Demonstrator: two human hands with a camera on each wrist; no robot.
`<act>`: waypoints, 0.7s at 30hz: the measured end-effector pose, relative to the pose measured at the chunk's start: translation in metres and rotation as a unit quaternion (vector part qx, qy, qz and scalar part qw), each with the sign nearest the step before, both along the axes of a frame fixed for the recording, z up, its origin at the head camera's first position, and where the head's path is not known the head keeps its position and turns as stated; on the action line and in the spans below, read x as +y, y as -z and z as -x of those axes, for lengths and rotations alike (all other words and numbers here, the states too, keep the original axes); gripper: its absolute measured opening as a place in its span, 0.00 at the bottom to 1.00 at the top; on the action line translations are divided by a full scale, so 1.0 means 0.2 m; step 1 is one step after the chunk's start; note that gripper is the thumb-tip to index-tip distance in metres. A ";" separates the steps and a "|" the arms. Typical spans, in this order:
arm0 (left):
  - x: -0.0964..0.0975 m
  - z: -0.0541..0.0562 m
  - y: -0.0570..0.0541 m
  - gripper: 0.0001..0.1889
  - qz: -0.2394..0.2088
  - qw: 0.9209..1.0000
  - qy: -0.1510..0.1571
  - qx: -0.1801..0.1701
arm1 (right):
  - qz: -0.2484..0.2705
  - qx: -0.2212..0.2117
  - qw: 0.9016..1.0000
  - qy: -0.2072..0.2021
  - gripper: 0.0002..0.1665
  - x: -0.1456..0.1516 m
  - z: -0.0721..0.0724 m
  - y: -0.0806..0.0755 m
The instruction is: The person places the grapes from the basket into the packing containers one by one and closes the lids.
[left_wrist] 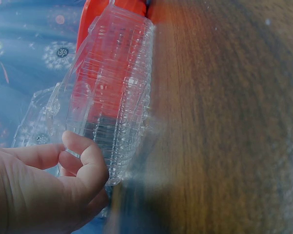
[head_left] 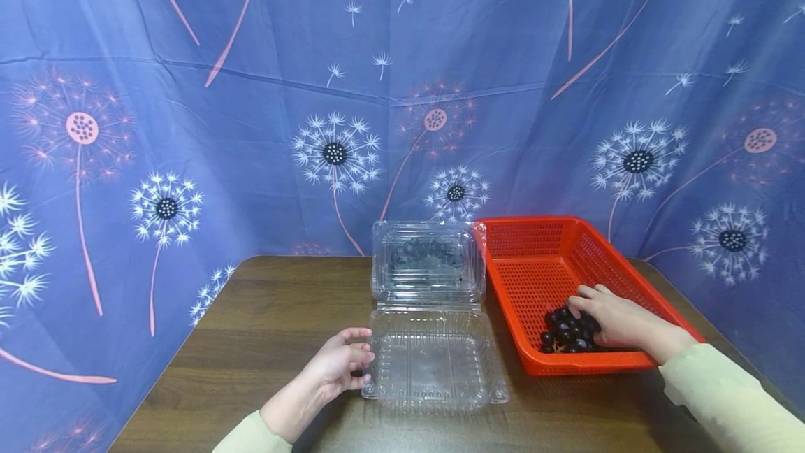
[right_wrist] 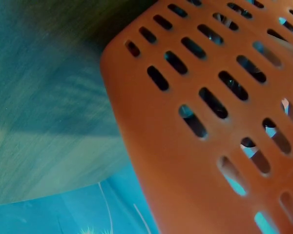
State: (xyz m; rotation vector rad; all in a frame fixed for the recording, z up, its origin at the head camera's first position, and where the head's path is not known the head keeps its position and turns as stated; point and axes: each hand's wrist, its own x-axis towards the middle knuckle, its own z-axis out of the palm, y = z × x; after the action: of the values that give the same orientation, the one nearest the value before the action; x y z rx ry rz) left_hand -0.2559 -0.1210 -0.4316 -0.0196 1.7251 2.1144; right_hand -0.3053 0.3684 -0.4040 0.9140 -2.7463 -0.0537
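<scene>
A clear plastic clamshell container point(head_left: 434, 369) lies with its lid raised on the wooden table. My left hand point(head_left: 342, 365) holds its left rim, thumb near the front corner; the left wrist view shows curled fingers point(left_wrist: 90, 168) at the rim. To the right stands a red slotted basket point(head_left: 525, 299). Inside its near right part my right hand point(head_left: 606, 313) grips a bunch of dark grapes point(head_left: 566, 333), fingers over the top. In the right wrist view the basket wall point(right_wrist: 141, 122) hides most of the hand and the grapes.
Dark grapes point(head_left: 424, 254) show through clear plastic at the back, behind the raised lid. The basket's left rim stands close beside the container. Bare wood tabletop point(head_left: 270, 320) extends to the left. A blue dandelion-print cloth point(head_left: 251, 145) hangs behind the table.
</scene>
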 end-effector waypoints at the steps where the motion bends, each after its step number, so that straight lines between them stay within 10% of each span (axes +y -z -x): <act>1: 0.00 0.00 0.00 0.29 0.000 1.000 0.000 0.001 | -0.001 0.002 1.000 -0.003 0.33 0.00 0.00 0.00; 21: 0.01 -0.01 0.00 0.27 0.004 1.000 -0.008 0.008 | -0.027 -0.001 0.999 0.033 0.30 -0.01 -0.01 -0.01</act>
State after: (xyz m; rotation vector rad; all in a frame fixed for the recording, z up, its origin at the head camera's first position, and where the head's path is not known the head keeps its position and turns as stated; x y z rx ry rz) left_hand -0.2535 -0.1197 -0.4321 -0.0202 1.7481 2.1245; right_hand -0.3041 0.3661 -0.4027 0.8369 -2.7886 -0.1407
